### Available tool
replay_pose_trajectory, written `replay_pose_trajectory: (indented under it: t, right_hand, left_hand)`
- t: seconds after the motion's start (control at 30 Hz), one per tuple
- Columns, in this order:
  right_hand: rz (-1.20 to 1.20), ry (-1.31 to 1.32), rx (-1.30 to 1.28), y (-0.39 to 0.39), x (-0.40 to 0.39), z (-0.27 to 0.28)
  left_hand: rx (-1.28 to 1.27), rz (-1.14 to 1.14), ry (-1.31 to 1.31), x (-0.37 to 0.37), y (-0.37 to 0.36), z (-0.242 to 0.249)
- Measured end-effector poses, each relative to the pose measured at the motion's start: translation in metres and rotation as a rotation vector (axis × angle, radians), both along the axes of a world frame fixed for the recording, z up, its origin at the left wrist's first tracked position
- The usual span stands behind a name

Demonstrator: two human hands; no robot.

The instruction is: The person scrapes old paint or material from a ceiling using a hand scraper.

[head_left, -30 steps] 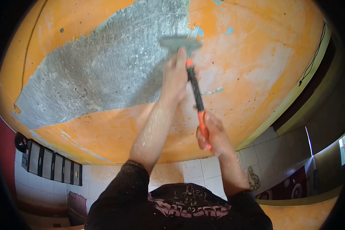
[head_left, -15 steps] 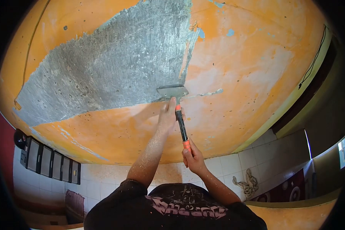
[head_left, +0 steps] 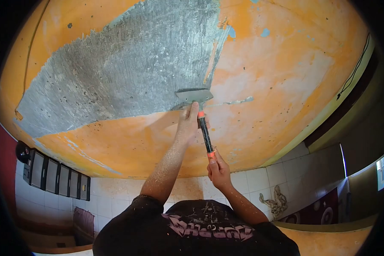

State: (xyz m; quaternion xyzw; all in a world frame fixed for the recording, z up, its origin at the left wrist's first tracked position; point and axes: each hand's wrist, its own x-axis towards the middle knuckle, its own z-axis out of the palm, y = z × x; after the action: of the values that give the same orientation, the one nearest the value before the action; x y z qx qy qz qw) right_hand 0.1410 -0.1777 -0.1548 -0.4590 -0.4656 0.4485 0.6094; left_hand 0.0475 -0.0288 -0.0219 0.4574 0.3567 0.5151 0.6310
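A wide-bladed scraper [head_left: 195, 94] with a black and orange handle lies against the wall, its blade at the lower edge of a bare grey patch [head_left: 128, 68]. My left hand [head_left: 188, 123] grips it just below the blade, thumb laid up on the metal head and fingers partly hidden behind the handle. Lower down, my right hand [head_left: 219, 171] is closed around the orange end of the handle. Orange paint [head_left: 277, 106] surrounds the grey patch, and a thin scratched strip runs right from the blade. Pale flecks cover my left forearm.
A black rack-like unit with grey panels [head_left: 57, 174] stands at the left on white floor tiles [head_left: 102, 200]. A crumpled cloth [head_left: 277, 200] and a dark red patterned mat [head_left: 315, 212] lie at the right. Cables hang on the wall at both sides.
The scraper blade and both hands have shifted slightly upward along the wall. The view has also moved a little. Both hands keep their hold.
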Motion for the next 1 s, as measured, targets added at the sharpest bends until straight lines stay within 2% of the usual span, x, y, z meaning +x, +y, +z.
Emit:
replay_pose_trajectory:
  t: [0.1, 0.13, 0.23, 0.37, 0.47, 0.57, 0.67, 0.77, 0.8, 0.9, 0.93, 1.0]
  right_hand:
    - [0.017, 0.02, 0.033, 0.006, 0.009, 0.07]
    - [0.048, 0.101, 0.033, 0.009, 0.009, 0.089]
    - [0.076, 0.115, 0.009, 0.008, 0.009, 0.089]
    - [0.039, -0.027, 0.032, -0.004, 0.005, 0.01]
    - [0.068, -0.006, 0.013, -0.001, 0.009, 0.02]
    - [0.12, 0.092, 0.035, 0.006, 0.015, 0.08]
    - [0.095, 0.055, 0.007, 0.001, 0.012, 0.08]
    - [0.078, 0.029, -0.046, -0.02, 0.003, 0.049]
    - [0.081, 0.024, -0.06, -0.018, 0.001, 0.051]
    - [0.08, 0.009, -0.048, -0.013, 0.007, 0.082]
    - [0.078, 0.041, -0.04, -0.012, 0.007, 0.112]
    - [0.078, 0.085, -0.058, -0.015, 0.003, 0.117]
  left_hand:
    - [0.188, -0.056, -0.035, 0.001, 0.011, 0.035]
    - [0.216, -0.041, -0.064, 0.003, 0.012, 0.053]
    - [0.279, -0.056, -0.015, 0.0, 0.012, 0.059]
    - [0.057, -0.042, -0.064, -0.006, 0.0, -0.014]
    - [0.111, -0.123, -0.043, -0.001, 0.008, 0.0]
    - [0.241, -0.089, 0.034, 0.008, 0.007, 0.064]
    - [0.177, -0.148, -0.018, 0.006, 0.006, 0.061]
    - [0.062, -0.127, -0.029, -0.002, 0.003, 0.008]
    - [-0.043, -0.034, -0.047, 0.003, -0.003, 0.008]
    - [0.17, -0.176, -0.098, 0.003, 0.013, 0.03]
    - [0.193, -0.141, -0.083, 0.007, 0.012, 0.052]
    - [0.172, -0.135, -0.089, 0.009, 0.011, 0.062]
